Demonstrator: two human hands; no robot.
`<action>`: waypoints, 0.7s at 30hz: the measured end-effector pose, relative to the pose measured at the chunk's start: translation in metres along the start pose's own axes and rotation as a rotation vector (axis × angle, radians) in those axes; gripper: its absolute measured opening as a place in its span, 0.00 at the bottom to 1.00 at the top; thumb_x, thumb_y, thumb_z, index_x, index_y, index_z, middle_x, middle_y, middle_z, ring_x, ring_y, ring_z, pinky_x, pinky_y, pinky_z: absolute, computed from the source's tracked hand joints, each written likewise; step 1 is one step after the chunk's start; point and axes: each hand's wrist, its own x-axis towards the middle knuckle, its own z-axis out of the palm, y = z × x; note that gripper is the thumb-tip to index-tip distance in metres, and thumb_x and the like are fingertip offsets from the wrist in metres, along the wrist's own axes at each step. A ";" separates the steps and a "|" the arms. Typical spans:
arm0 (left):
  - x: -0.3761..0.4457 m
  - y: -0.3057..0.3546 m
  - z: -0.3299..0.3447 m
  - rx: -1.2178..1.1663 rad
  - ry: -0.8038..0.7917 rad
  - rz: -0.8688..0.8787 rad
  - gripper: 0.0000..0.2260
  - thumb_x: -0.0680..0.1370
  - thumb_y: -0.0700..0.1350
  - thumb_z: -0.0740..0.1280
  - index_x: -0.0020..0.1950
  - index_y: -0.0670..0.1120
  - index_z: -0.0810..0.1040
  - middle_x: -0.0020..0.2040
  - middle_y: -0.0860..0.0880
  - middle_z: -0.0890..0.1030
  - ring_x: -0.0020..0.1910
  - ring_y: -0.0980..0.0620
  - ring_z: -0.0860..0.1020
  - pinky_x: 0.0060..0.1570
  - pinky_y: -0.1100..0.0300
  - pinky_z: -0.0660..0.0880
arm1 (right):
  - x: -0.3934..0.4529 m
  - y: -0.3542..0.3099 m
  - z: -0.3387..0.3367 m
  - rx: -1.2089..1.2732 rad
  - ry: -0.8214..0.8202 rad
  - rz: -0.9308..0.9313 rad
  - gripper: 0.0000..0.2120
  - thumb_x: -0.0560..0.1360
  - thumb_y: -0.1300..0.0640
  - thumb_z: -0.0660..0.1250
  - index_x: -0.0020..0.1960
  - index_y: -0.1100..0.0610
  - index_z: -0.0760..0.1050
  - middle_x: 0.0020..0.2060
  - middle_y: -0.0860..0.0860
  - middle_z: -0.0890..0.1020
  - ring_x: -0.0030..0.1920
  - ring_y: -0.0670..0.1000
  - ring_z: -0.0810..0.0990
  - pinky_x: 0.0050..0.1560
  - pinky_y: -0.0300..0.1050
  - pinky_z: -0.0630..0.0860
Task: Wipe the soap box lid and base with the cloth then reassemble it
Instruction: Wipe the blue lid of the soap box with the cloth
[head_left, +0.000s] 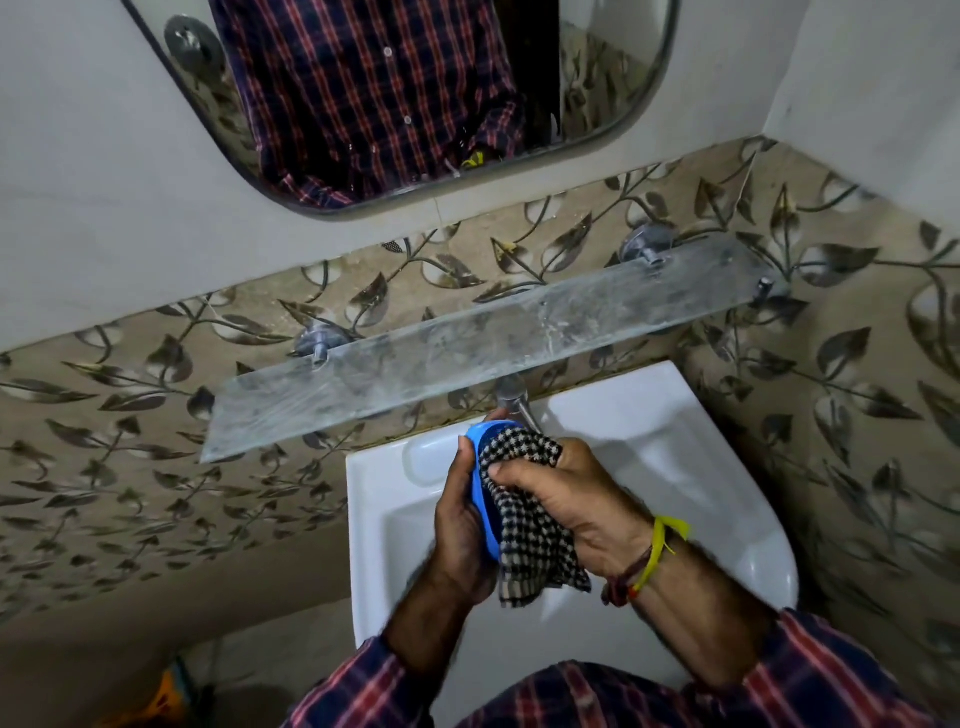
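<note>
— What is happening over the white ceramic washbasin (727, 519)?
— The left hand (460, 525) is cupping a blue oval plastic soap box part (480, 488) on edge above it.
— And the other?
— The right hand (571, 493) is pressing a black-and-white checked cloth (535, 540) into the part's hollow, with the cloth's tail hanging down over the washbasin.

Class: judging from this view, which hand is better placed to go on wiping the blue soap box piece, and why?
Right hand: it already grips the checked cloth, pressed into the blue soap box piece. The left hand only cradles that piece over the sink.
</note>
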 end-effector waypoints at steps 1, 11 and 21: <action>-0.001 0.000 0.000 -0.002 -0.037 -0.002 0.24 0.80 0.61 0.61 0.70 0.49 0.78 0.61 0.38 0.82 0.60 0.41 0.80 0.65 0.45 0.75 | -0.002 -0.001 -0.001 -0.033 -0.009 -0.007 0.06 0.70 0.66 0.72 0.48 0.63 0.82 0.40 0.62 0.86 0.43 0.59 0.86 0.45 0.51 0.84; 0.001 0.006 -0.003 0.082 -0.061 0.030 0.23 0.78 0.64 0.62 0.60 0.50 0.85 0.52 0.45 0.86 0.51 0.47 0.84 0.57 0.51 0.78 | -0.012 -0.001 -0.006 -0.216 -0.081 -0.047 0.05 0.71 0.65 0.71 0.46 0.65 0.81 0.36 0.58 0.84 0.37 0.54 0.84 0.40 0.46 0.82; 0.010 0.024 0.006 0.136 -0.015 0.089 0.22 0.80 0.63 0.60 0.61 0.51 0.85 0.50 0.47 0.86 0.46 0.51 0.84 0.51 0.55 0.80 | -0.010 0.002 -0.011 -0.323 -0.207 -0.106 0.01 0.72 0.66 0.70 0.42 0.63 0.81 0.30 0.50 0.81 0.32 0.47 0.79 0.31 0.38 0.75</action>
